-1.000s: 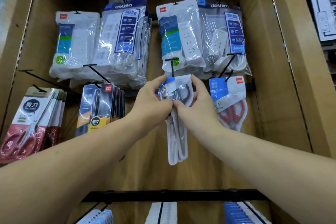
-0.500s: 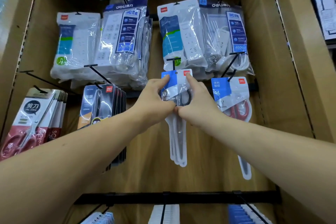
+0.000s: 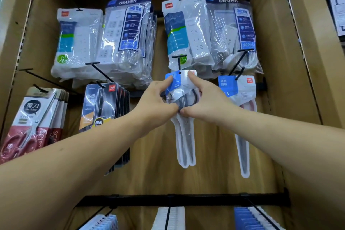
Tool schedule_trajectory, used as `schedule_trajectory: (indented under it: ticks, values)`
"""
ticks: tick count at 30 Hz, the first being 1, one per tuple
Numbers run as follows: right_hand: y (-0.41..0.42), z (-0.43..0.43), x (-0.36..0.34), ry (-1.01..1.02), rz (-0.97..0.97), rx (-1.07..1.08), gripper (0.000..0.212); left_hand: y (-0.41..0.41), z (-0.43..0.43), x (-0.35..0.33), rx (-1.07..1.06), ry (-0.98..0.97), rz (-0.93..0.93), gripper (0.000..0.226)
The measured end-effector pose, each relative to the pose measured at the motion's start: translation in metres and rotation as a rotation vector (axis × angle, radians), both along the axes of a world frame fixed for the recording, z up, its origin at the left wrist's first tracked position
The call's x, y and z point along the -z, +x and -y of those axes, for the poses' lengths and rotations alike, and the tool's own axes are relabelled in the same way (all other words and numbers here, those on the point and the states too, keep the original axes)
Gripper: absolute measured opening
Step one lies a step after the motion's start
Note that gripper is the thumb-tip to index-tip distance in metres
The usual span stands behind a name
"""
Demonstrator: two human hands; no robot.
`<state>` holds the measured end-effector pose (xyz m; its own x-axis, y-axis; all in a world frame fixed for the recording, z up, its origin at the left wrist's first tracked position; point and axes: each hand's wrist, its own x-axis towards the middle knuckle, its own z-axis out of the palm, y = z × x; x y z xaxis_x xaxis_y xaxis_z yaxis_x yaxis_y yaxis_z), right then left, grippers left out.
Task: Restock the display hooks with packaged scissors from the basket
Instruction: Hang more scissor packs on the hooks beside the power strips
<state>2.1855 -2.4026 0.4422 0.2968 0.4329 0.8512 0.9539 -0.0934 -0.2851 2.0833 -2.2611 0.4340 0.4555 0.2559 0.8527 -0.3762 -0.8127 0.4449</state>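
Observation:
A pack of black-handled scissors [image 3: 183,136] with a blue and white header card hangs in front of the wooden display wall. My left hand [image 3: 155,101] pinches its left side and my right hand [image 3: 202,99] pinches its right side, index fingers up on the card. The card's punched hole sits at the tip of a black display hook [image 3: 179,61]. A second scissors pack with red handles [image 3: 242,117] hangs on the hook to the right. The basket is out of view.
Bagged power strips [image 3: 188,33] hang above on several hooks. Carded scissors [image 3: 33,119] and black-blade scissors packs [image 3: 104,110] hang at the left. A bare hook [image 3: 97,70] juts out left of my hands. A black rail [image 3: 183,200] with more stock runs below.
Both hands have lifted the scissors pack upward, bringing the card's hole up to the tip of the hook.

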Motion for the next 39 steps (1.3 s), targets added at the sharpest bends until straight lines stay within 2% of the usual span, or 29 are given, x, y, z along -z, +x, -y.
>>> schedule_trajectory:
  ticks: [4,5,8,9,12,13,15,18,23,29,33,35,39]
  values:
    - [0.0,0.0,-0.006,-0.008,-0.017,0.022,0.113,-0.001,0.003,-0.006,-0.001,-0.003,0.015,0.077]
    - [0.0,0.001,-0.009,-0.029,-0.029,0.02,0.107,-0.001,0.003,-0.008,-0.005,-0.004,0.014,0.077]
    - [-0.001,0.003,-0.013,-0.075,-0.053,0.01,0.073,-0.002,0.0,-0.009,-0.034,0.001,0.005,0.077]
    - [0.0,0.001,-0.013,-0.085,-0.057,0.008,0.076,-0.002,-0.002,-0.008,-0.055,0.017,-0.004,0.078]
    - [0.009,-0.004,-0.009,-0.128,-0.016,0.089,0.115,0.002,-0.007,-0.008,-0.1,0.056,-0.055,0.081]
    - [0.014,-0.005,-0.006,-0.13,-0.011,0.115,0.122,0.004,-0.009,-0.007,-0.105,0.06,-0.065,0.081]
    - [0.021,-0.005,0.004,-0.151,-0.002,0.178,0.116,0.006,-0.012,-0.001,-0.119,0.072,-0.062,0.079]
    - [0.025,-0.006,0.025,-0.165,0.127,0.318,0.106,0.006,-0.014,0.016,-0.136,0.081,-0.011,0.071]
    - [0.017,-0.01,0.053,-0.079,0.214,0.312,0.1,0.001,-0.013,0.054,-0.076,0.022,-0.031,0.053]
    - [-0.018,0.004,0.095,0.024,0.137,0.277,0.074,-0.018,-0.005,0.098,-0.117,-0.049,-0.18,0.026]
    - [-0.053,0.013,0.151,0.078,-0.016,0.199,0.035,-0.052,0.005,0.147,-0.081,-0.072,-0.275,0.028]
    - [-0.072,0.015,0.184,0.023,-0.068,0.171,0.025,-0.073,0.006,0.18,-0.075,-0.062,-0.322,0.03]
    - [-0.111,0.012,0.257,-0.178,-0.148,0.129,0.022,-0.12,0.001,0.264,-0.086,-0.118,-0.42,0.027]
